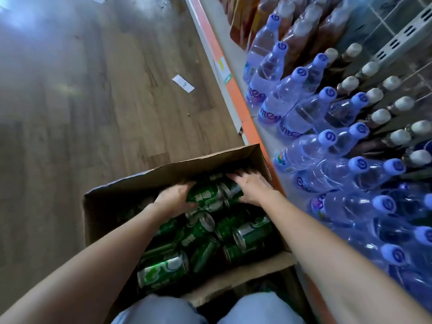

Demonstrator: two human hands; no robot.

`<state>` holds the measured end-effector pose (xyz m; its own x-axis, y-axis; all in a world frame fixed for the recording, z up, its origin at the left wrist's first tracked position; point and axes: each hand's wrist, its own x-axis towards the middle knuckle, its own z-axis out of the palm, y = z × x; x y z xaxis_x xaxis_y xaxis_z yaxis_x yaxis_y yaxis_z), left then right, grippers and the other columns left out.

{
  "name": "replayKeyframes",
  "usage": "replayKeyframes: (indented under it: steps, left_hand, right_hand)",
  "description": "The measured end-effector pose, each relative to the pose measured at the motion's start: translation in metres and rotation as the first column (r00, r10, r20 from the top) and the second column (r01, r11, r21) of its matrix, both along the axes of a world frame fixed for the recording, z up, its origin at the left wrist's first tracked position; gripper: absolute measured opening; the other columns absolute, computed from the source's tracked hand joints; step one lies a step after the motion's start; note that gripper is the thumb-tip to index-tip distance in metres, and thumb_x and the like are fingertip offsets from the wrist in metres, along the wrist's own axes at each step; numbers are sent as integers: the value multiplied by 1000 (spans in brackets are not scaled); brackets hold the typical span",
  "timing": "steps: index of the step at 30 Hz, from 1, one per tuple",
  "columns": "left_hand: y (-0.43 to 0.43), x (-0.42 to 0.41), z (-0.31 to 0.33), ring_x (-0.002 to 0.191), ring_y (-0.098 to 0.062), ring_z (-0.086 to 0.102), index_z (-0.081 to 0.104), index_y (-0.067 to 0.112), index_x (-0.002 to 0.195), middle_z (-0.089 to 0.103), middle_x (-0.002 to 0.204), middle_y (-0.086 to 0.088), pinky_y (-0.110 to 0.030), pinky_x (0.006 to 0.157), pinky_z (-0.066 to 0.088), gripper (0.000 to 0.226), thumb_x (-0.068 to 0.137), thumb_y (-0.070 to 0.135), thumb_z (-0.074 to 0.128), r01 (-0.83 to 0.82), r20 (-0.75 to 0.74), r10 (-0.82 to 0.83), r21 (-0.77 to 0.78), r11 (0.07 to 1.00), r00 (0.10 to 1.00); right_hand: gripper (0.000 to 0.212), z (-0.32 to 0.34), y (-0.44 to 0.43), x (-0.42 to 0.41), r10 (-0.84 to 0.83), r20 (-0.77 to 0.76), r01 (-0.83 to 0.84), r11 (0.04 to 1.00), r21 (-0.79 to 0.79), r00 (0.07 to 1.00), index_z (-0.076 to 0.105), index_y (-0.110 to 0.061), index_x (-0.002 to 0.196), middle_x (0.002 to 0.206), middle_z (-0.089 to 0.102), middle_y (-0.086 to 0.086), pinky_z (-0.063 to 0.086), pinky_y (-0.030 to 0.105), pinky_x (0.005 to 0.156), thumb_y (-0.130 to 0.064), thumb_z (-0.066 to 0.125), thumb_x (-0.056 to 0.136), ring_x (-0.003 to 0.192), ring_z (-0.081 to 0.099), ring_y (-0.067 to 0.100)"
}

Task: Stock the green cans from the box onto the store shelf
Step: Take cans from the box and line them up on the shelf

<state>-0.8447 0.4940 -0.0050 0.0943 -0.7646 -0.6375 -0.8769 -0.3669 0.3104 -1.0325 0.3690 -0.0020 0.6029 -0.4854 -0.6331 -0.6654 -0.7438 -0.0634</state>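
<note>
Head view: left hand (174, 198) wraps can (205, 194) lying crosswise in box (198, 166); right hand (251, 187) rests flat, fingers spread, on its far end (shelf (236, 97) to right).

Dim, hazy daylight; washed-out glare on floor (35, 31) far beyond the box (140, 183), up-left. Box interior shadowed, green cans (163, 270) glint faintly. Heavy fisheye bending at edges; overall soft.

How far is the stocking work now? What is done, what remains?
Done: no green can shows on the orange-edged store shelf, which holds clear blue-capped plastic bottles. In hand: the left hand grips one green metal can in the brown cardboard box; the right hand rests on others beside it. Left: many green cans lie in the box.
</note>
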Motion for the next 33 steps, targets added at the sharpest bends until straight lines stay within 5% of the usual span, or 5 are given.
replayKeyframes:
  steps: [5,12,18,33]
  left_hand:
    - [-9,-4,-39,134,-25,31,22,23,146,28,148,-3,-35,106,33,83,80,52,63,52,25,-52,-7,999,998]
    - [-19,-7,-53,140,-24,22,19,19,147,19,154,-6,-31,111,25,89,78,49,67,88,-20,-88,-25,996,996]
    - [-14,-3,-40,130,-25,37,28,18,143,36,143,-7,-28,103,33,86,74,46,70,132,19,-132,-58,989,991]
    - [33,5,128,114,-22,45,34,17,137,46,124,-2,-32,97,39,81,71,49,70,138,124,-123,-117,983,985]
  right_hand:
    - [87,-37,-20,6,78,30,-80,995,58,996,18,-31,149,156,15,2,16,41,117,-31,70,79,144,8,29]
    - [86,-49,-33,6,111,86,-119,988,99,990,28,-29,147,147,29,5,26,36,111,-31,75,75,136,24,30]
    - [82,-35,-23,8,-40,134,29,996,86,990,35,-29,142,138,36,11,35,34,102,-35,77,71,128,33,33]
    - [70,127,20,-7,15,92,-10,998,-56,996,39,-29,135,120,42,7,37,40,96,-40,70,72,112,42,28]
